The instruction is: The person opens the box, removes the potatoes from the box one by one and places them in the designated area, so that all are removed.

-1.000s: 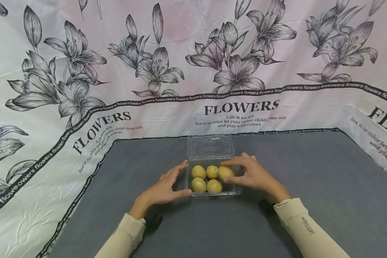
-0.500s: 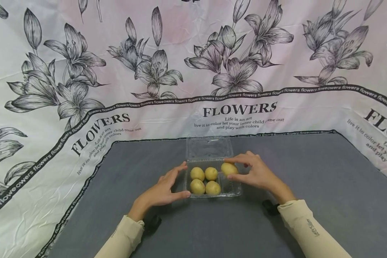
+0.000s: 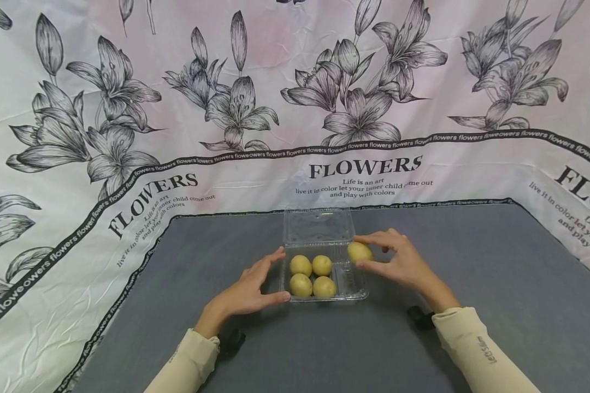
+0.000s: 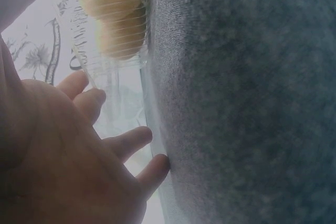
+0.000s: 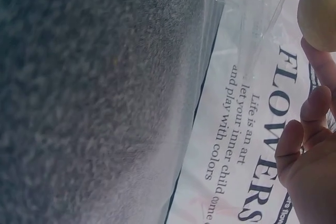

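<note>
A clear plastic clamshell box [image 3: 345, 281] stands on the table with its lid [image 3: 318, 226] raised at the back. Four-cornered in its left and middle part sit several round yellow fruits [image 3: 301, 265]. My right hand [image 3: 398, 262] pinches another smooth, oval yellow fruit [image 3: 360, 252] between thumb and fingers, over the right side of the box. In the right wrist view this fruit [image 5: 319, 14] shows at the fingertips, the other fingers loosely bent. My left hand [image 3: 248, 286] steadies the box's left side, thumb and fingers spread along its rim; their tips reach the clear wall in the left wrist view.
The grey cloth-covered table [image 3: 324, 349] extends around the box. Behind it hangs a white curtain [image 3: 255, 185] printed with lilies and lettering. Dark wrist devices [image 3: 419, 317] sit under both wrists.
My right hand has lifted the oval yellow fruit from the box's back right and carried it up and to the right. The left hand stays at the box's left side.
</note>
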`<state>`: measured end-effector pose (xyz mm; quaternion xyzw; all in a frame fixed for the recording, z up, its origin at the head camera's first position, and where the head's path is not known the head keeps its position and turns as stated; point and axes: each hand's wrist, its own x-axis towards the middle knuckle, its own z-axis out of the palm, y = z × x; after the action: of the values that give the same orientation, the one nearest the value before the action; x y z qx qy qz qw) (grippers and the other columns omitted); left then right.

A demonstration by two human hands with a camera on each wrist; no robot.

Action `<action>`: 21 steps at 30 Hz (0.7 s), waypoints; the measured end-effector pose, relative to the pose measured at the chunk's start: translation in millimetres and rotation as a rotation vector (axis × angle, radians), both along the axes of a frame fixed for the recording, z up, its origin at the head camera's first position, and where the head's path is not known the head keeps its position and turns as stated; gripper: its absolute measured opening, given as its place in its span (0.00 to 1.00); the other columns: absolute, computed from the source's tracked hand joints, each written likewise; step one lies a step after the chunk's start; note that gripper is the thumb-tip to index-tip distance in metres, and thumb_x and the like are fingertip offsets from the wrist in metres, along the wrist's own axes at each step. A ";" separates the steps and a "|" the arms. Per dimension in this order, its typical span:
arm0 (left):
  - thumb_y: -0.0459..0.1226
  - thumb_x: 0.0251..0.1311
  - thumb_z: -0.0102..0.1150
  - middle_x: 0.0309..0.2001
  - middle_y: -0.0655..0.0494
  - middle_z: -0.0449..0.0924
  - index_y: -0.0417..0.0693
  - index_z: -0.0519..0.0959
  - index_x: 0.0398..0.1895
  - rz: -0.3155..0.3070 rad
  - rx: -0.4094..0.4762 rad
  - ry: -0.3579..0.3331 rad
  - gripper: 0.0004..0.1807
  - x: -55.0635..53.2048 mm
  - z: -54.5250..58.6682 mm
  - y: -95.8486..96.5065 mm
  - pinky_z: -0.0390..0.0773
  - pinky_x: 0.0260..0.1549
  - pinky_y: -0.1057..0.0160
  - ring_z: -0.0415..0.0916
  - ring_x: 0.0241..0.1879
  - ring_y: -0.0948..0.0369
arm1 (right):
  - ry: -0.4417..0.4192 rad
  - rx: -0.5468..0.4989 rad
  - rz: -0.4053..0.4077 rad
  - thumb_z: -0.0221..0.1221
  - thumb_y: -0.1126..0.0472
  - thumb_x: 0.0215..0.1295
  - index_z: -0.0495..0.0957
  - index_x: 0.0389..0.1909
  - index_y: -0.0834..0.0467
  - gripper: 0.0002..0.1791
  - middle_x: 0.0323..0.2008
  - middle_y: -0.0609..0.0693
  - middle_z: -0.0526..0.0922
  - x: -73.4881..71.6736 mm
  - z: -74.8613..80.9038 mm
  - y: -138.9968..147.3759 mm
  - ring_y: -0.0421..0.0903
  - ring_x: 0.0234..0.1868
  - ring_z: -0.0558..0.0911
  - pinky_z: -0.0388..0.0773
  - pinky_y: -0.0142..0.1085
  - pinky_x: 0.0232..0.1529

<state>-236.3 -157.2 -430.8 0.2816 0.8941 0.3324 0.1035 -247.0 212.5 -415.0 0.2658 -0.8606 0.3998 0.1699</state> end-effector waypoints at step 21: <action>0.58 0.65 0.62 0.84 0.63 0.39 0.57 0.49 0.82 0.000 0.002 0.006 0.49 -0.1 -0.3 -0.3 0.47 0.72 0.30 0.43 0.82 0.50 | -0.094 0.028 -0.146 0.77 0.57 0.53 0.86 0.54 0.55 0.26 0.45 0.50 0.88 0.2 -6.7 20.9 0.47 0.34 0.68 0.64 0.34 0.35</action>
<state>-236.4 -157.5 -431.0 0.2828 0.8940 0.3325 0.1006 -246.7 233.4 -421.6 0.1854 -0.8903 0.3863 0.1543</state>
